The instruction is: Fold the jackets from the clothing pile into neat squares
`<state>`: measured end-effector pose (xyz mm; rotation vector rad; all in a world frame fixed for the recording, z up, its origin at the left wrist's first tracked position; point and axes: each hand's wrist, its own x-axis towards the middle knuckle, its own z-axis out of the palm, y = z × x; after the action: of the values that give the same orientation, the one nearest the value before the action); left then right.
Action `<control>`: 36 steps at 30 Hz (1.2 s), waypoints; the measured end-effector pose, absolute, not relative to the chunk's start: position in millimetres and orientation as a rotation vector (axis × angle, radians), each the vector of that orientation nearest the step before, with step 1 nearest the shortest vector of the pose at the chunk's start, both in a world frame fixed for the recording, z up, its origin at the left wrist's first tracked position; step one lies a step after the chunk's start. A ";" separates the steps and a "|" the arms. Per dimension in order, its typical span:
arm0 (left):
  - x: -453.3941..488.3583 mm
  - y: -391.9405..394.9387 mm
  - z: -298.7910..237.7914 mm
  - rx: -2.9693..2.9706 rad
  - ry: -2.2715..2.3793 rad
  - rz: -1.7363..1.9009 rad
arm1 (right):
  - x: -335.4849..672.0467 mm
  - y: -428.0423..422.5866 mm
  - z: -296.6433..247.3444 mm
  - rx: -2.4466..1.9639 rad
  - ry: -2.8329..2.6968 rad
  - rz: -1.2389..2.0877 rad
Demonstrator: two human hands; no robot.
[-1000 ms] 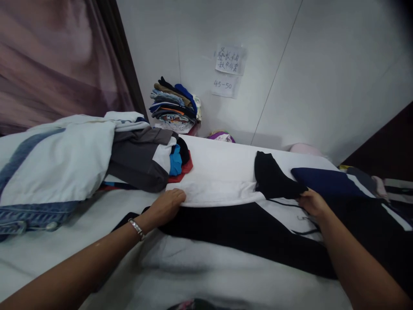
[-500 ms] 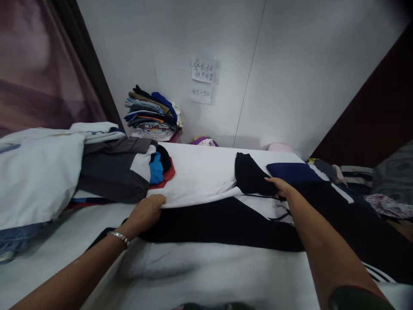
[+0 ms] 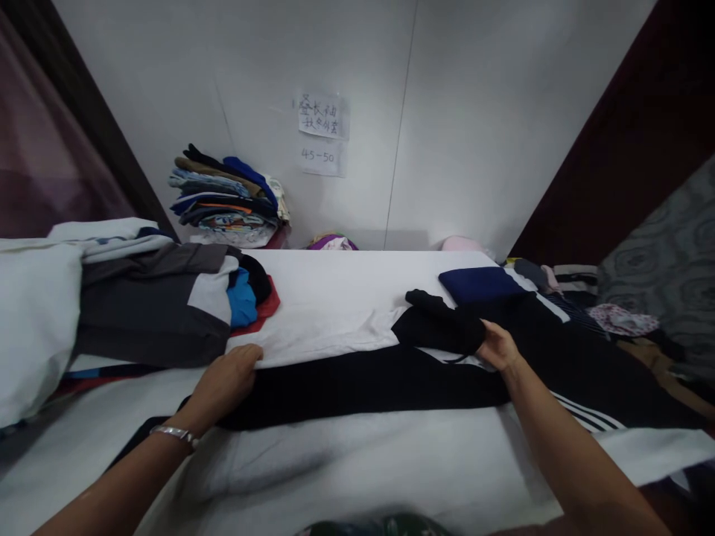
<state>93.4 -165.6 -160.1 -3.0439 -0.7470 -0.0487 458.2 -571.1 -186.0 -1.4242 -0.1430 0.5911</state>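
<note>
A black-and-white hoodie [image 3: 346, 387] lies lengthwise across the white-covered table, its white part [image 3: 313, 339] folded along the black. My left hand [image 3: 230, 378] is closed on the garment's left end, where white meets black. At the other end my right hand [image 3: 499, 347] pinches the edge of the black hood [image 3: 439, 327], its fingertips partly hidden behind the cloth. A thin dark cord shows below the hood.
Left of the hoodie lie dark grey clothes [image 3: 150, 305] and a white garment [image 3: 36, 320]. A folded clothes stack [image 3: 226, 197] stands by the wall. To the right are a navy folded piece [image 3: 477, 285] and black clothing with white stripes [image 3: 603, 365].
My right hand has lifted and bunched the hood, which now folds over on itself. My left hand keeps its grip. The view has shifted to the right.
</note>
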 end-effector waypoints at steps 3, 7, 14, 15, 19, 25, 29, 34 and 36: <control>93.8 -168.1 -158.8 -3.033 -0.736 -0.063 | 448.5 -569.9 -187.3 -1.406 -0.155 0.642; 91.6 -164.2 -161.5 -3.059 -0.725 -0.101 | 436.8 -571.4 -182.0 -1.386 -0.289 0.660; 89.4 -141.8 -173.3 -3.140 -0.597 -0.074 | 418.2 -569.6 -182.8 -1.369 -0.180 0.887; 89.2 -141.2 -173.2 -3.131 -0.586 -0.062 | 418.3 -566.7 -179.5 -1.364 -0.211 0.835; 88.9 -147.8 -163.3 -3.137 -0.634 -0.017 | 420.4 -557.4 -159.5 -1.310 -0.330 0.552; 114.3 -194.3 -133.5 -3.308 -0.572 -0.225 | 386.8 -549.2 -145.7 -1.587 -0.879 0.576; 152.0 -249.8 -124.7 -3.414 -0.252 -0.518 | 343.4 -542.5 -150.8 -1.740 -1.392 0.588; 201.1 -319.1 -114.7 -3.422 0.459 -0.493 | 311.6 -542.5 -162.7 -1.938 -1.776 0.193; 222.2 -337.5 -111.0 -3.454 0.636 -0.392 | 306.4 -542.5 -167.7 -2.020 -1.914 0.057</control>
<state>222.2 -337.5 -111.0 -3.4537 0.6359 -0.3918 306.4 -542.5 -167.7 -2.0197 -1.9136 0.0567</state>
